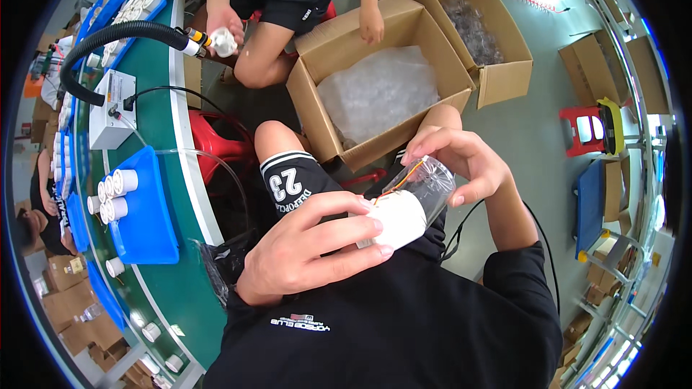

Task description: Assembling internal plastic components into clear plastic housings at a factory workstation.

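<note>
My left hand (306, 245) is closed around a white cylindrical part (401, 222) in front of my chest, fingers across its near side. A clear plastic cup (437, 186) sits against the white part's upper right end, tilted, and my right hand (472, 162) grips it between thumb and fingers. Thin orange and dark wires (409, 175) run from the white part along the cup's wall. I cannot tell how far the part reaches inside the cup.
A cardboard box (317, 112) with a clear plastic bag stands ahead; another box (504, 83) holds clear pieces. On the green bench (162, 130) at left lie a blue tray (155, 234) with white cylinders and a black flexible hose (94, 36). Across from me, a person's hand (225, 20) holds a white part.
</note>
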A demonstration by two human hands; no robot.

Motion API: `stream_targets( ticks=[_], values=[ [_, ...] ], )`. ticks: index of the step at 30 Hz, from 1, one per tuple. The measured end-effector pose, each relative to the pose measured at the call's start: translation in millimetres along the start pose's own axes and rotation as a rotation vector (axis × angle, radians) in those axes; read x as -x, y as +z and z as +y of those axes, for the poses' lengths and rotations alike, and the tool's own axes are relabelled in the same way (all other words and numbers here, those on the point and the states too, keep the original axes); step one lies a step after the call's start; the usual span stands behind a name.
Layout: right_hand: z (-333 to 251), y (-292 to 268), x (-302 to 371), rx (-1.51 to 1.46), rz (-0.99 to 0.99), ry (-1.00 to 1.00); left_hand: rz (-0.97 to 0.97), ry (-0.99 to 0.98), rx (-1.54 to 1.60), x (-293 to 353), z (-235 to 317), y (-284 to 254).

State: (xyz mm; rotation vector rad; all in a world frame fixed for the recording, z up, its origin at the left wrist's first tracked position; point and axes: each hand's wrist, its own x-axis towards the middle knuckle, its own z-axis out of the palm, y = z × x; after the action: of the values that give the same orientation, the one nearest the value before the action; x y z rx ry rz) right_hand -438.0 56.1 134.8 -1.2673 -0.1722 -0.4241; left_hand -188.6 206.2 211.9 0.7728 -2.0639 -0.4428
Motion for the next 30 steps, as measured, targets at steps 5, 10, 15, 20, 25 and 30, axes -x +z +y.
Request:
stream_targets(
  ticks=[5,10,15,20,25,30],
  values=[
    [14,20,11,0.041,0.234,-0.077,0.032,-0.010,-0.081,3,-4,6],
    [22,24,13,0.017,0.279,-0.144,0.083,-0.004,-0.084,6,-6,12],
    [29,27,15,-0.010,0.247,-0.166,0.033,0.041,-0.156,8,-6,16],
    [31,25,20,-0.052,0.232,-0.146,-0.002,0.127,-0.210,8,-4,22],
    [32,26,21,0.008,0.213,-0.179,-0.025,0.167,-0.251,10,-9,28],
    [25,33,18,0.162,0.193,-0.147,-0.009,0.152,-0.210,11,-10,33]
  ],
)
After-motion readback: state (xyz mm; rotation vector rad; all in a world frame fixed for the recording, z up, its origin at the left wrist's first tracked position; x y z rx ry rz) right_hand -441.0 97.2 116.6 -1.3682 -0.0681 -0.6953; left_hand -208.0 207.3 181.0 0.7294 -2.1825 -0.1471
